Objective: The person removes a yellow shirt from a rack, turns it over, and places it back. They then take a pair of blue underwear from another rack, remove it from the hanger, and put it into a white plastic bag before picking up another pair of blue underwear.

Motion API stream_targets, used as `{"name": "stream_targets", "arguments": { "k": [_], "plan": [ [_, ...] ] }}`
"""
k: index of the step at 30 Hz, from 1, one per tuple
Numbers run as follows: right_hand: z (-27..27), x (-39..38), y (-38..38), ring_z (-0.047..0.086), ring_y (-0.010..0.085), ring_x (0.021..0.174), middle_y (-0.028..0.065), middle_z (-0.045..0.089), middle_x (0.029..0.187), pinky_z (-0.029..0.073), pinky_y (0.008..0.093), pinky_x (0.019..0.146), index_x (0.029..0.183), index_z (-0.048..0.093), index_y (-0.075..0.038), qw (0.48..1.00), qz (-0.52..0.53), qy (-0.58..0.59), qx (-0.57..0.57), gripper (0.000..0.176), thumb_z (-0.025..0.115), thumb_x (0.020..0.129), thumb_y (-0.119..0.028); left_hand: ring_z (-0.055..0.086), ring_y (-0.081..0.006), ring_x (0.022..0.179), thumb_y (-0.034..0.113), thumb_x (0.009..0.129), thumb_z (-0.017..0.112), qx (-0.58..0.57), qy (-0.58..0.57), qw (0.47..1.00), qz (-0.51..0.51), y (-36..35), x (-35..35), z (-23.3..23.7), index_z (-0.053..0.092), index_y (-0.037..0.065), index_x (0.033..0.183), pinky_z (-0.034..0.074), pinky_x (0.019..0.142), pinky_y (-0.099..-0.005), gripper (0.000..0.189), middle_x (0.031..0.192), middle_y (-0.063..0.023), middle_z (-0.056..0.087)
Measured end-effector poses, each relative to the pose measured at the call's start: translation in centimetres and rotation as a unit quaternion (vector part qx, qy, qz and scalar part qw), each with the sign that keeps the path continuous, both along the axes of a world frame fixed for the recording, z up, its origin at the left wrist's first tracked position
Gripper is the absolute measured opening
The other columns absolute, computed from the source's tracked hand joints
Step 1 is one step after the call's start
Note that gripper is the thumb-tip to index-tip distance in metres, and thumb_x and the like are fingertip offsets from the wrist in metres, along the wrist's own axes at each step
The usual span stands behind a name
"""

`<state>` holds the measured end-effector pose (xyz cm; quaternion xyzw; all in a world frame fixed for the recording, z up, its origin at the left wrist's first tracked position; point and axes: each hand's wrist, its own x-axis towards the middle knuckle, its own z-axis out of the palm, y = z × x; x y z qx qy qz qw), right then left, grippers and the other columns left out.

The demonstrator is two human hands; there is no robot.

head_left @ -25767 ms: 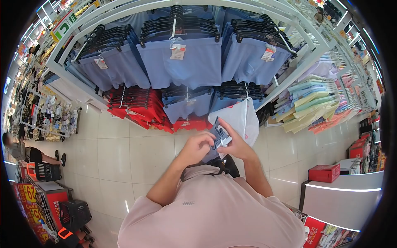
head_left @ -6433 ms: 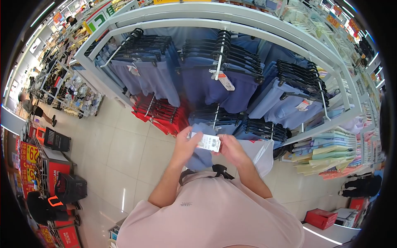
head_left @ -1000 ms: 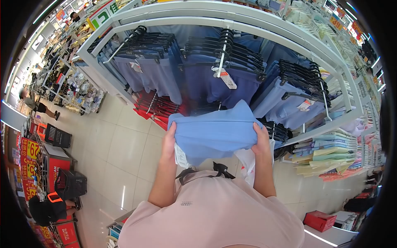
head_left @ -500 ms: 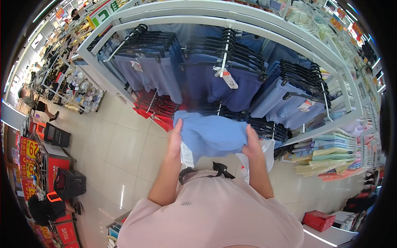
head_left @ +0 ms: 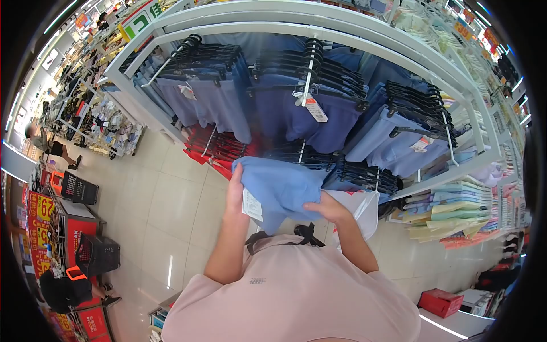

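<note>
A light blue garment is stretched in front of my chest, its cut not clear from here. My left hand is closed around its left edge, beside a white printed tag that hangs there. At the lower right edge, my right hand pinches the cloth with the thumb on top. Beyond my right forearm shows a white plastic bag, partly hidden by the arm.
A pale metal rack ahead carries blue bottoms on black clip hangers, with red garments lower down. Pastel clothes hang at right. On the left are a dark shopping basket, a person in black and tiled floor.
My right hand has moved left and down along the garment, which now spans less width and slants down to the right. The left hand has shifted slightly left.
</note>
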<state>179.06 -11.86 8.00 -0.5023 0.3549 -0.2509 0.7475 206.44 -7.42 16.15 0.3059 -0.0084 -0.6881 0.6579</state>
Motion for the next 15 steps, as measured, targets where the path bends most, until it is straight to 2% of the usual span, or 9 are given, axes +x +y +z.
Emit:
{"name": "stream_targets", "arguments": {
  "k": [3,5,9,12,15],
  "plan": [
    [-0.6,0.7,-0.6,0.06,0.0232,0.115,0.0117,0.063,0.123,0.048,0.0407,0.101,0.132,0.052,0.0,0.96,-0.137,-0.163,0.18,0.035,0.054,0.101,-0.016,0.067,-0.0288,0.099,0.043,0.1,0.052,0.009,-0.025,1.0,0.004,0.2,0.3,-0.8,0.058,0.0,0.119,0.054,0.09,-0.0409,0.048,0.112,-0.0151,0.067],
    [1.2,0.5,-1.0,0.059,0.0223,0.116,0.011,0.062,0.123,0.047,0.0406,0.102,0.132,0.051,0.0,0.893,-0.214,-0.302,0.256,0.035,0.056,0.1,-0.013,0.067,-0.0283,0.097,0.039,0.097,0.057,0.022,-0.027,0.999,-0.002,0.8,0.2,-2.1,0.058,0.0,0.119,0.054,0.089,-0.0404,0.045,0.11,-0.0146,0.067],
    [0.3,0.3,-0.2,0.062,0.0213,0.111,0.0125,0.063,0.121,0.049,0.0395,0.098,0.127,0.054,0.0,0.99,-0.06,-0.106,0.069,0.033,0.058,0.099,-0.017,0.067,-0.0277,0.093,0.034,0.094,0.064,0.038,0.025,0.999,-0.018,1.3,-0.1,-2.2,0.059,0.001,0.114,0.056,0.084,-0.0407,0.039,0.105,-0.014,0.067],
    [1.1,-0.2,-1.1,0.065,0.0222,0.106,0.0123,0.066,0.117,0.051,0.0398,0.096,0.125,0.058,0.001,0.966,-0.21,-0.079,0.131,0.037,0.06,0.099,-0.025,0.067,-0.0304,0.097,0.036,0.095,0.062,0.025,0.012,1.0,0.005,1.2,0.4,-2.7,0.06,0.001,0.114,0.055,0.088,-0.0447,0.04,0.108,-0.0163,0.068],
    [2.8,-1.0,-1.8,0.066,0.0214,0.099,0.0118,0.067,0.112,0.053,0.0386,0.091,0.12,0.059,0.002,0.96,-0.22,-0.123,0.119,0.034,0.06,0.099,-0.025,0.067,-0.0321,0.099,0.036,0.096,0.062,0.003,-0.009,0.999,0.032,1.1,1.5,-3.6,0.059,0.001,0.116,0.054,0.091,-0.0468,0.04,0.11,-0.0176,0.068]
  ]
}}
